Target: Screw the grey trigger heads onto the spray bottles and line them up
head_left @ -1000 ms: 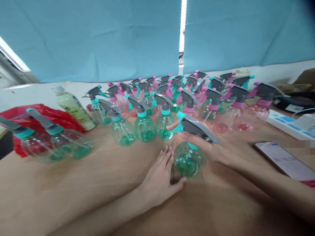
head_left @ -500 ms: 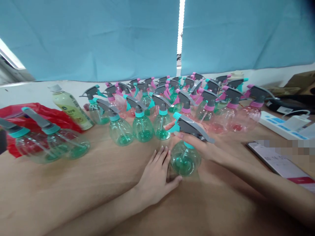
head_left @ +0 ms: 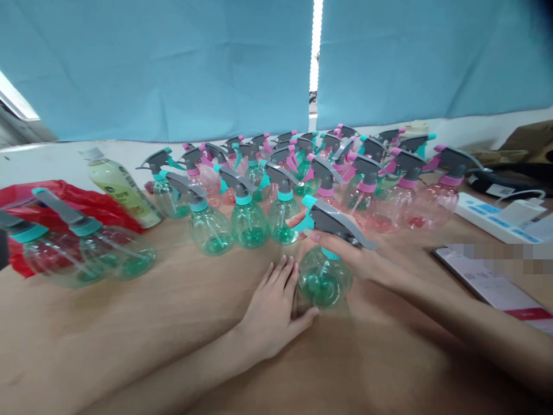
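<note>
A clear green spray bottle [head_left: 325, 282] with a grey and turquoise trigger head stands upright on the table right in front of me. My right hand [head_left: 341, 248] is closed around its neck below the head, with one finger by the turquoise trigger. My left hand [head_left: 274, 308] lies flat on the table to the left of the bottle, fingers stretched and thumb toward its base. Whether the thumb touches the bottle I cannot tell. Just behind stands another green spray bottle [head_left: 284, 222], and beside it a row of similar ones.
Several pink spray bottles [head_left: 433, 202] stand at the back right. A phone [head_left: 484, 282] and a white power strip [head_left: 488, 222] lie to the right. On the left are two green spray bottles, a red plastic bag [head_left: 99, 202] and a yellowish bottle with a white cap [head_left: 121, 187].
The view has shifted very slightly. Both hands and the spray bottle keep the same places.
</note>
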A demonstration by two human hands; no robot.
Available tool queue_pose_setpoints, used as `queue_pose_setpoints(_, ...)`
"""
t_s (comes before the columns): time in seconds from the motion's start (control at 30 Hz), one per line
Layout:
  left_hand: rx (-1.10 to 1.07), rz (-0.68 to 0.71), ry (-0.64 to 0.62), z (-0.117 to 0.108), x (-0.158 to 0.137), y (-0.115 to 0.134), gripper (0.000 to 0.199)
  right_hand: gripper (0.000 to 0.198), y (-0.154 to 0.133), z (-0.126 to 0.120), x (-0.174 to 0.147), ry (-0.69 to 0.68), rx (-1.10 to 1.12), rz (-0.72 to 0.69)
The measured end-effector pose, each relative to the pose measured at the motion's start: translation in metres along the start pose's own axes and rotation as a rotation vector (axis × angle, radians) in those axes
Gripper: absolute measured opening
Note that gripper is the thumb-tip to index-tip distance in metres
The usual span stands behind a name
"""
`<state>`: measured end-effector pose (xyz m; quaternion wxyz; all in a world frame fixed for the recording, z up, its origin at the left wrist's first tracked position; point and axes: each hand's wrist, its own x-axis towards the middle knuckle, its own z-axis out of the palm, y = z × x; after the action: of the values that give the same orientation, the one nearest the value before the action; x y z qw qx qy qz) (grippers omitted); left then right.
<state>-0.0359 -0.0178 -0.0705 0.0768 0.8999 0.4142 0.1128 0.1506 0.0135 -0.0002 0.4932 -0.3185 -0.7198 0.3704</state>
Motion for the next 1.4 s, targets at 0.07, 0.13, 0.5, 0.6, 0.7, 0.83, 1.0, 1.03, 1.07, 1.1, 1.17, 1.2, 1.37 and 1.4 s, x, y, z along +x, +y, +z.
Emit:
queue_pose_setpoints(0.07,0.032,0.002,-0.012,0.0,0.0,0.001,0.076,0.016,0.001,0.0,0.0,0.012,0.008,-0.015)
queue_pose_setpoints(0.13,0.069,0.003,-0.031,-0.001,0.0,0.001,0.077,0.013,0.003,0.0,0.001,0.025,0.01,-0.021)
queue_pose_setpoints(0.5,0.129,0.017,-0.037,0.0,0.001,0.001,0.077,0.013,0.006,-0.002,0.001,0.0,-0.034,-0.008)
queue_pose_setpoints(0.6,0.134,0.02,-0.035,0.001,0.0,0.001,0.078,0.013,0.002,-0.002,0.002,0.03,-0.054,0.002)
queue_pose_setpoints(0.7,0.141,0.021,-0.045,0.001,0.0,0.001,0.079,0.015,0.004,-0.003,0.004,0.037,-0.08,-0.004)
queue_pose_setpoints(0.83,0.151,0.014,-0.066,0.0,0.001,0.002,0.081,0.022,0.011,-0.002,0.005,0.052,-0.084,-0.014)
queue_pose_setpoints(1.0,0.152,0.013,-0.079,-0.001,0.002,0.003,0.08,0.014,-0.009,-0.001,0.001,0.094,-0.128,0.04)
queue_pose_setpoints(1.03,0.15,0.014,-0.075,-0.001,0.001,0.003,0.08,0.015,-0.015,-0.001,0.001,0.094,-0.141,0.057)
queue_pose_setpoints(1.07,0.148,0.015,-0.069,-0.001,0.001,0.003,0.08,0.018,-0.021,-0.001,0.0,0.084,-0.149,0.065)
queue_pose_setpoints(1.1,0.145,0.016,-0.064,0.0,0.001,0.003,0.079,0.021,-0.026,-0.002,0.0,0.068,-0.165,0.08)
queue_pose_setpoints(1.17,0.142,0.016,-0.058,0.0,0.001,0.002,0.077,0.026,-0.029,-0.003,0.001,0.029,-0.169,0.072)
queue_pose_setpoints(1.2,0.141,0.016,-0.055,0.0,0.001,0.002,0.077,0.027,-0.027,-0.003,0.001,0.032,-0.149,0.038)
queue_pose_setpoints(1.37,0.132,0.015,-0.051,0.0,0.001,0.002,0.075,0.016,-0.009,-0.001,0.003,0.037,-0.088,-0.03)
queue_pose_setpoints(1.4,0.132,0.013,-0.054,0.0,0.001,0.002,0.075,0.012,-0.006,0.0,0.003,0.039,-0.075,-0.031)
